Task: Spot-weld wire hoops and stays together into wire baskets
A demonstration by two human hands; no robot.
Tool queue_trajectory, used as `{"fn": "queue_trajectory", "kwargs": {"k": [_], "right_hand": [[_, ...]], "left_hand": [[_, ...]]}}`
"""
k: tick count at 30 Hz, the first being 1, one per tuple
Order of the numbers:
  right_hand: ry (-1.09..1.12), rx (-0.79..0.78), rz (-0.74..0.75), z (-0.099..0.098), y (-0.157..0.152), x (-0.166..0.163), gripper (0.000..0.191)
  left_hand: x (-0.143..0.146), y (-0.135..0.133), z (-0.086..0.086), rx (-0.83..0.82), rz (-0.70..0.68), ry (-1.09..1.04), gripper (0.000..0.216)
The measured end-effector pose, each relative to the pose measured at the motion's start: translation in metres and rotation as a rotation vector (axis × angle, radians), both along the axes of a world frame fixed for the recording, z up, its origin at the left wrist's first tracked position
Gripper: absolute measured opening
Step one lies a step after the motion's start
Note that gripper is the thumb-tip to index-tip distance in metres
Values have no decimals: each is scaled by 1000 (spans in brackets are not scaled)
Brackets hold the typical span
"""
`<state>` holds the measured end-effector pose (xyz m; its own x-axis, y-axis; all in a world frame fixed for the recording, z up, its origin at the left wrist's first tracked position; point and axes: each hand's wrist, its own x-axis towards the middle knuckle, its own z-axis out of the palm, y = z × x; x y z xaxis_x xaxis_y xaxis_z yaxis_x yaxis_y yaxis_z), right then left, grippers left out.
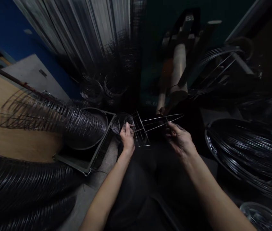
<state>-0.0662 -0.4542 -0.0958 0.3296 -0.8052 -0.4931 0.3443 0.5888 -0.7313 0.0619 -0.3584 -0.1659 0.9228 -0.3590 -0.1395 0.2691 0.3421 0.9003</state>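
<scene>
Between my two hands is a thin wire frame (156, 119), with parallel crossbars on its left part and a long narrow loop reaching right. My left hand (127, 136) is closed on the frame's left end, thumb up. The fingers of my right hand (179, 138) pinch the wire loop on the right. A small coil of wire rings (116, 123) stands just left of and behind my left hand. Beyond the frame is a dark machine with a pale cylindrical arm (179, 61). Its lower part near the loop is too dark to make out.
Wire rings hang in a row on a rod (25, 84) at left, above a grey-green crate (88, 168). Stacked dark rings (25, 183) fill the lower left. Large wire hoops (244, 154) lie at right, near a clear bowl of small metal parts (262, 215).
</scene>
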Motion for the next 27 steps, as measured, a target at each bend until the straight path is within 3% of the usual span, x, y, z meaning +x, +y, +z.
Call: {"fn": "queue_trajectory", "kwargs": {"k": [7, 13, 16, 21, 27], "right_hand": [[28, -58, 31, -3, -8, 7, 28], [34, 61, -32, 5, -8, 14, 17], [29, 47, -44, 8, -5, 13, 14], [21, 11, -8, 3, -1, -4, 22], [47, 52, -100, -2, -3, -27, 25]], "left_hand": [[6, -6, 1, 13, -8, -8, 45], [10, -5, 12, 15, -38, 5, 40], [9, -2, 19, 14, -51, 24, 38], [8, -3, 22, -1, -39, 52, 37], [16, -10, 19, -48, -12, 61, 37]]}}
